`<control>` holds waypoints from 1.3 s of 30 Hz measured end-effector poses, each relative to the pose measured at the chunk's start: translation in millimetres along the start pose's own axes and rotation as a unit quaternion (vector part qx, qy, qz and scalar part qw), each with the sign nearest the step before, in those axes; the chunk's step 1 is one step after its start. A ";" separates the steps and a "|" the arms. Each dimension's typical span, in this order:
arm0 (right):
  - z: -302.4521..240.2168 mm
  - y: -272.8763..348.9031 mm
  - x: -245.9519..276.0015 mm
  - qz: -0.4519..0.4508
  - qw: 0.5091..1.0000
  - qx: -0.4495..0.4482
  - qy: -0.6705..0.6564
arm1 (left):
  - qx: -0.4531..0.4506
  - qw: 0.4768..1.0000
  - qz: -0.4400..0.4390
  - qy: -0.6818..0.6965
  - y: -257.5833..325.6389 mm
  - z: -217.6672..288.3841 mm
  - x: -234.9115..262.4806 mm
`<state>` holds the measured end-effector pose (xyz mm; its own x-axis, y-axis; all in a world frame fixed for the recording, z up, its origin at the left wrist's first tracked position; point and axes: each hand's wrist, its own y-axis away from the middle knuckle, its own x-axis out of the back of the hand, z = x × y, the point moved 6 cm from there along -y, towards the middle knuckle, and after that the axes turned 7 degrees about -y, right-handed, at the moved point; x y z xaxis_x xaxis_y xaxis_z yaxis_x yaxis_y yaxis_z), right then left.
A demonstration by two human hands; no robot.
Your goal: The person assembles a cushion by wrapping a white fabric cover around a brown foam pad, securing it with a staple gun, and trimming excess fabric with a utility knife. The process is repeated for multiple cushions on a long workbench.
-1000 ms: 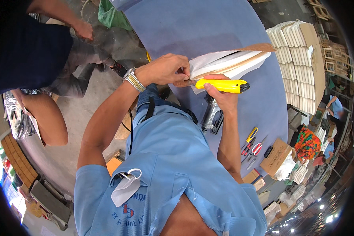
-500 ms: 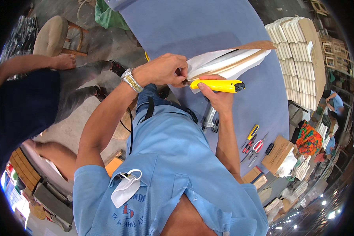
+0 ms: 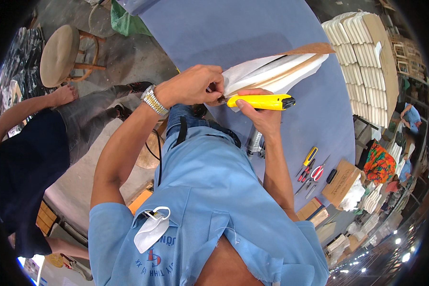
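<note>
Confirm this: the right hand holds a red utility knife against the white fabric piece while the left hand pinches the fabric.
Not quite: the utility knife in the right hand is yellow, as the head view shows. The left hand does pinch the white fabric piece.

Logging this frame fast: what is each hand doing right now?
Left hand: closed, pinching the white fabric at its edge.
Right hand: closed around the yellow utility knife.

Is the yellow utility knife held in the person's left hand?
No, the yellow utility knife is gripped by the right hand, while the left hand pinches the white fabric.
</note>
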<state>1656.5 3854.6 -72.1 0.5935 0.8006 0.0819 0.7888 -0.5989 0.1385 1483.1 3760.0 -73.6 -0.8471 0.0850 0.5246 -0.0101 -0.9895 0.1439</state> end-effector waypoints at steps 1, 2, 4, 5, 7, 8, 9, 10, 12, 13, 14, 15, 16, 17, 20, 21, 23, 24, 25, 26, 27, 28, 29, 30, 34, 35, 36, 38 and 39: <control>0.8 -0.7 -0.6 0.003 1.000 -0.006 -0.010 | -0.010 1.000 0.011 -0.008 0.2 0.6 0.8; 0.9 -0.9 -0.4 0.003 1.000 0.007 0.008 | -0.020 0.999 0.021 -0.016 0.4 1.3 0.6; 2.8 -1.2 0.1 0.002 0.998 0.033 0.046 | -0.026 0.999 0.026 -0.026 1.0 3.2 0.6; 4.4 -1.2 -0.2 0.005 0.998 0.037 0.055 | -0.022 0.999 0.021 -0.029 0.9 4.9 1.8; 6.4 -1.2 -0.6 0.010 0.996 0.044 0.074 | -0.022 0.999 0.018 -0.038 1.5 7.4 1.3; 6.5 -1.5 -0.8 0.004 0.996 0.046 0.081 | -0.025 0.998 0.019 -0.045 2.5 8.2 0.5; 6.1 -2.1 -0.5 -0.002 0.995 0.047 0.088 | -0.028 0.998 0.021 -0.052 2.8 9.1 0.1; 6.1 -2.5 -0.5 -0.008 0.994 0.048 0.095 | -0.026 0.998 0.017 -0.061 2.0 9.7 -0.1; 6.2 -1.5 0.1 0.002 0.993 0.057 0.103 | -0.022 0.997 0.009 -0.078 0.3 11.6 -0.7; 6.2 -1.0 0.3 0.006 0.992 0.062 0.108 | -0.021 0.996 0.011 -0.084 -0.5 12.7 -1.1; 6.3 -0.6 1.0 0.012 0.991 0.067 0.114 | -0.019 0.996 0.013 -0.091 -1.2 13.9 -1.7; 6.7 -0.1 1.6 0.017 0.990 0.072 0.121 | -0.017 0.995 0.015 -0.097 -1.5 15.0 -2.1; 7.3 0.3 2.1 0.022 0.989 0.077 0.128 | -0.014 0.995 0.017 -0.097 -1.2 15.7 -2.7; 9.1 0.7 3.2 0.037 0.988 0.083 0.121 | -0.011 0.995 0.017 -0.097 -1.6 16.6 -3.7; 14.6 1.5 5.3 0.056 0.988 0.086 0.112 | -0.009 0.994 0.029 -0.108 -1.7 18.1 -4.6; 16.0 1.9 6.2 0.047 0.989 0.078 0.117 | -0.009 0.993 0.036 -0.113 -1.2 18.6 -4.3; 18.5 2.2 7.1 0.043 0.992 0.070 0.099 | -0.004 0.993 0.041 -0.112 -0.7 20.0 -4.2; 19.8 2.0 7.6 0.049 0.993 0.070 0.078 | -0.002 0.993 0.044 -0.111 -0.8 20.3 -4.0; 20.8 2.0 8.3 0.054 0.994 0.069 0.057 | -0.002 0.993 0.044 -0.110 -1.3 20.1 -4.3; 19.8 1.6 8.8 0.056 0.994 0.068 0.061 | -0.001 0.993 0.044 -0.108 -1.4 19.7 -4.6; 17.3 1.0 9.6 0.057 0.994 0.066 0.064 | -0.001 0.993 0.045 -0.107 -1.4 19.5 -5.0; 16.3 0.9 9.9 0.059 0.994 0.064 0.068 | 0.001 0.993 0.048 -0.108 -1.0 19.7 -5.3; 17.6 0.8 10.9 0.071 0.994 0.059 0.052 | 0.002 0.993 0.052 -0.109 -1.1 20.8 -5.9; 19.4 0.3 10.7 0.084 0.994 0.055 0.036 | 0.002 0.992 0.056 -0.111 -1.1 21.6 -6.3; 19.0 0.8 11.5 0.101 0.993 0.062 0.030 | 0.006 0.990 0.065 -0.127 0.4 22.4 -7.6; 18.8 0.4 11.7 0.098 0.994 0.057 0.008 | 0.007 0.990 0.067 -0.125 0.3 22.9 -8.1; 17.7 -0.1 12.0 0.095 0.994 0.051 -0.014 | 0.008 0.990 0.070 -0.122 0.7 23.1 -8.5; 19.3 -0.2 14.0 0.094 0.993 0.042 -0.048 | 0.004 0.989 0.078 -0.125 1.8 22.7 -9.0; 22.3 0.0 16.1 0.096 0.993 0.038 -0.061 | 0.001 0.988 0.083 -0.127 2.4 22.2 -9.4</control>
<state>1669.6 3867.1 -92.9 0.7457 0.6659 -0.0209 0.6659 -0.7439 0.0561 1502.8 3759.5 -59.5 -0.6767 -0.0507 0.7345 0.1189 -0.9921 0.0411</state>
